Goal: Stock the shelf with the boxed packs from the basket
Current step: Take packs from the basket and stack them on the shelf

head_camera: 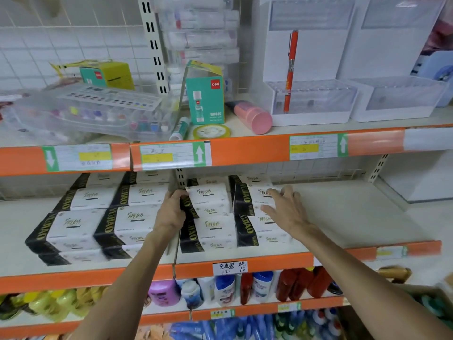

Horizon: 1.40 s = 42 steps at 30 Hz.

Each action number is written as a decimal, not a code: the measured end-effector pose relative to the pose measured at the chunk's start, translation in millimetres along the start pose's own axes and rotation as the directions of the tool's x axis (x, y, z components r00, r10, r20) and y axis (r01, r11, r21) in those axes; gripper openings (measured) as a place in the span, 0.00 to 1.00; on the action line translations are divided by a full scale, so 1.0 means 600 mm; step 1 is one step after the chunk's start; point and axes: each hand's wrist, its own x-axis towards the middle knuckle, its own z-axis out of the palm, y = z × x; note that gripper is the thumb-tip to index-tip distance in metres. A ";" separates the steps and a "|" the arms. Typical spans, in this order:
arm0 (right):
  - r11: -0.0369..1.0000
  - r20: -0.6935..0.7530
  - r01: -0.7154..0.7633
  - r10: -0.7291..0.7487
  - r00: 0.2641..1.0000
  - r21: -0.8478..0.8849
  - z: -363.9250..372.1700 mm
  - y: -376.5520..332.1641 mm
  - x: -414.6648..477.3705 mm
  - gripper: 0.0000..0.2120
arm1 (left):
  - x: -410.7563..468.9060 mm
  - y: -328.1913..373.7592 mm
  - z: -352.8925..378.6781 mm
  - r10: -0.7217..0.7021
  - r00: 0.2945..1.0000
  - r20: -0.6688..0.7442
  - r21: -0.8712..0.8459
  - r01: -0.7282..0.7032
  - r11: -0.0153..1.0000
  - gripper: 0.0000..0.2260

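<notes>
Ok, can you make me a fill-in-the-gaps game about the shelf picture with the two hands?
1. The left hand grips the black edge of a ____ and white boxed pack.
2. The right hand rests with straight fingers on the ____ stack of packs.
3. The front edge of the shelf is ____.
4. An orange ____ stands in the clear holder.

Missing words: black; rightmost; orange; pen

Two hands (171, 212) (284, 207); one orange pen (291, 69); two green glue boxes (205, 99) (105, 74); one pink bottle (252, 116)
</notes>
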 end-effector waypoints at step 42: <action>0.978 0.198 0.207 -0.196 0.960 -0.035 0.030 0.011 0.189 0.36 | 0.179 -0.006 0.070 0.161 0.979 0.127 0.134 -0.177 0.975 0.29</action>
